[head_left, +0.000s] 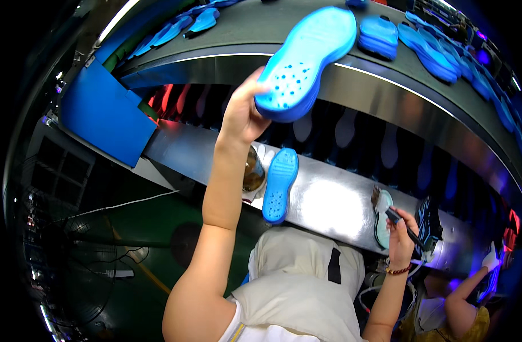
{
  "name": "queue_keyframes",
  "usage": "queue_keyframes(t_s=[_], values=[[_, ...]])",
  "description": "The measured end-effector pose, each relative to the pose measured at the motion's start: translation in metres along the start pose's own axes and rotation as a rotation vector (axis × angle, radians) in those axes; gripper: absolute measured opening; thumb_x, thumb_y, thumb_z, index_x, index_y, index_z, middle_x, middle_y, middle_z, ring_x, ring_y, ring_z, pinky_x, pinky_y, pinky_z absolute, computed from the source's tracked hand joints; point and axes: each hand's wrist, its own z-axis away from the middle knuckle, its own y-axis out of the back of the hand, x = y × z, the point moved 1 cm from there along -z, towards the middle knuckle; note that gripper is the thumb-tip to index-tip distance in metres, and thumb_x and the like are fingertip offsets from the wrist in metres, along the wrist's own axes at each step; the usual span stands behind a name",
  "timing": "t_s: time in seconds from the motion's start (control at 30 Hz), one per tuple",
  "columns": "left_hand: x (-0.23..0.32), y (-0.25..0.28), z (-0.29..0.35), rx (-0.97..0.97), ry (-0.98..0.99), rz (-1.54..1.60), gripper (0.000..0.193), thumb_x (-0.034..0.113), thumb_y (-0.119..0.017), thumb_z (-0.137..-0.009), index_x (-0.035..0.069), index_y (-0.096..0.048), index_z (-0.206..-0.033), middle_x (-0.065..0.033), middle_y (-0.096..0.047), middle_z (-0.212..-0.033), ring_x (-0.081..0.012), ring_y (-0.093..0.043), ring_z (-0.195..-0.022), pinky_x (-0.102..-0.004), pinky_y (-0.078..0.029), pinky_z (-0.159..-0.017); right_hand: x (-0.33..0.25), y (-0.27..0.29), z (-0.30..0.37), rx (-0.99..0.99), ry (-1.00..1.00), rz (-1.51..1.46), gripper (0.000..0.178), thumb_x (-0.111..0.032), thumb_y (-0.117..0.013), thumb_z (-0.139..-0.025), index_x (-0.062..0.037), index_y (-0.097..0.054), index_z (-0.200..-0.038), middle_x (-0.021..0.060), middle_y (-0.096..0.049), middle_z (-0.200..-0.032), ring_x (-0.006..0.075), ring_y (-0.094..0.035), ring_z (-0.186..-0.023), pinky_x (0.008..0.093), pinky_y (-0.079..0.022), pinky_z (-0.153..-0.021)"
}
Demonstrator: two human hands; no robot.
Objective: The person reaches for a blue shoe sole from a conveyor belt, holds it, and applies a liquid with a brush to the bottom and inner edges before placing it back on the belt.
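My left hand (244, 108) is raised, gripping the heel end of a bright blue shoe sole (315, 51) at the edge of the upper belt. The sole's face, with a cluster of small holes, is turned toward me. A second blue sole (281, 185) lies on the metal shelf below. In my right hand (402, 242), low on the right, is a brush (395, 216) with a dark handle and pale bristles. Its bristle end is over or close to a pale green sole piece (382, 225); whether they touch is unclear. A black shoe with blue stripes (428, 225) is beside that hand.
Several blue soles (429, 54) rest on the dark belt (255, 34). Under it, more sole shapes stand in a row behind the metal shelf (329, 199). A round container with brown contents (253, 171) sits left of the lower sole. Another person's gloved hand (491, 259) is at far right.
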Motion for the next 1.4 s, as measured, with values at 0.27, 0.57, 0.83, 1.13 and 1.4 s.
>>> queue_keyframes(t_s=[0.27,0.57,0.83,1.13,1.4], values=[[-0.147,0.035,0.093,-0.526,0.613,0.476,0.093,0.062,-0.056,-0.070,0.001,-0.025,-0.133,-0.0242,-0.042,-0.125,-0.0337,-0.047,-0.111,-0.0475,-0.037,-0.094,-0.004,-0.003,0.001,0.027,0.010,-0.065,0.027,0.001,-0.059,-0.076,0.0026,-0.055,-0.103,0.0175,-0.059,-0.104,0.0219,-0.057,-0.094,0.0306,-0.044,-0.086],[-0.212,-0.050,0.136,-0.290,0.934,0.658,0.103,0.082,-0.006,-0.067,0.010,-0.022,-0.137,-0.0234,-0.041,-0.126,-0.0379,-0.045,-0.113,-0.0490,-0.035,-0.095,0.025,-0.010,-0.018,0.091,-0.121,0.019,0.022,-0.001,-0.056,-0.079,0.0050,-0.057,-0.100,0.0133,-0.062,-0.095,0.0155,-0.059,-0.083,0.0245,-0.046,-0.078],[-0.218,-0.058,0.138,-0.266,0.857,0.593,0.093,0.077,-0.004,-0.073,0.009,-0.032,-0.132,-0.0193,-0.047,-0.119,-0.0324,-0.049,-0.108,-0.0472,-0.038,-0.093,0.003,-0.034,-0.054,0.082,-0.021,0.379,0.017,-0.005,-0.065,-0.075,0.0007,-0.065,-0.091,0.0058,-0.064,-0.082,0.0102,-0.058,-0.075,0.0214,-0.046,-0.069],[-0.208,-0.040,0.111,0.020,0.716,0.404,0.090,0.076,-0.010,-0.075,0.007,-0.039,-0.125,-0.0179,-0.052,-0.112,-0.0296,-0.051,-0.103,-0.0445,-0.039,-0.092,0.009,-0.077,-0.003,-0.309,0.383,0.982,0.011,-0.006,-0.063,-0.069,-0.0024,-0.062,-0.079,0.0133,-0.064,-0.082,0.0275,-0.062,-0.078,0.0323,-0.049,-0.071],[-0.191,-0.045,0.115,-0.280,0.838,0.505,0.095,0.079,-0.006,-0.071,0.009,-0.033,-0.131,-0.0195,-0.051,-0.115,-0.0332,-0.053,-0.102,-0.0464,-0.042,-0.089,-0.038,-0.064,-0.021,-0.188,0.113,0.596,0.018,-0.005,-0.064,-0.075,-0.0004,-0.065,-0.093,0.0083,-0.065,-0.086,0.0124,-0.061,-0.074,0.0229,-0.049,-0.065]])
